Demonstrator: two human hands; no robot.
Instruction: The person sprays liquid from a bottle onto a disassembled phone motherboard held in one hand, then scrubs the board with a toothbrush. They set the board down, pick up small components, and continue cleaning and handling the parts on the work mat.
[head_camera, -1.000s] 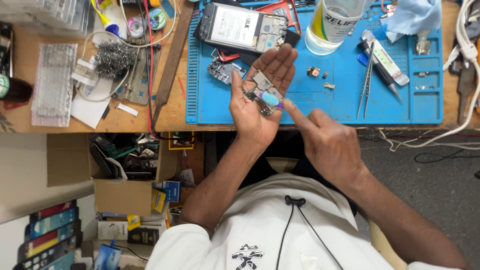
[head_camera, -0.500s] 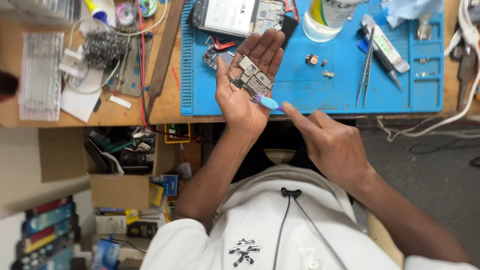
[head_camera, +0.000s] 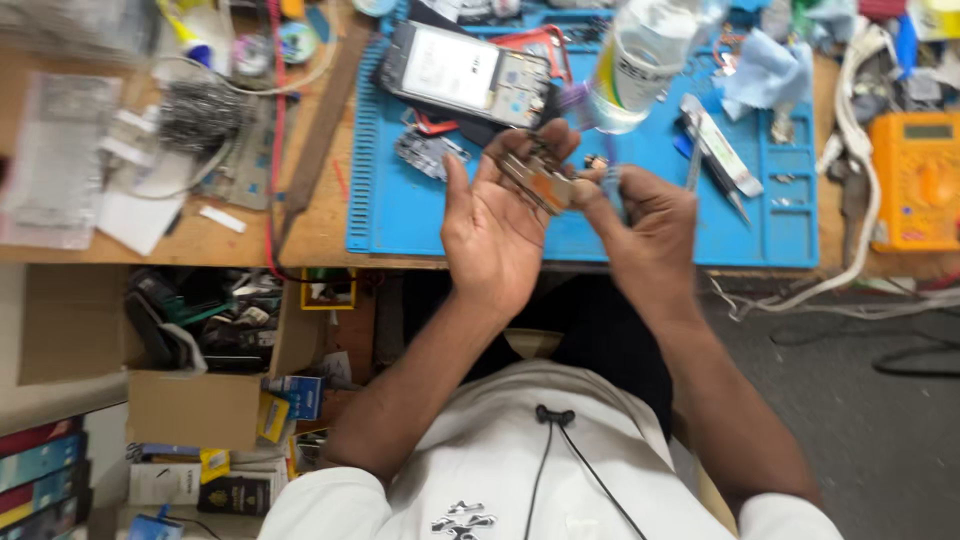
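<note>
Your left hand (head_camera: 497, 225) lies spread, palm up, cradling a small phone circuit board (head_camera: 538, 180) across its fingertips, while your right hand (head_camera: 648, 222) pinches the board's near end, apparently along with a thin tool, though blur hides it. The board looks light, stiff and fragile; grip its bare edges. An opened phone (head_camera: 468, 72) lies just beyond your fingers.
</note>
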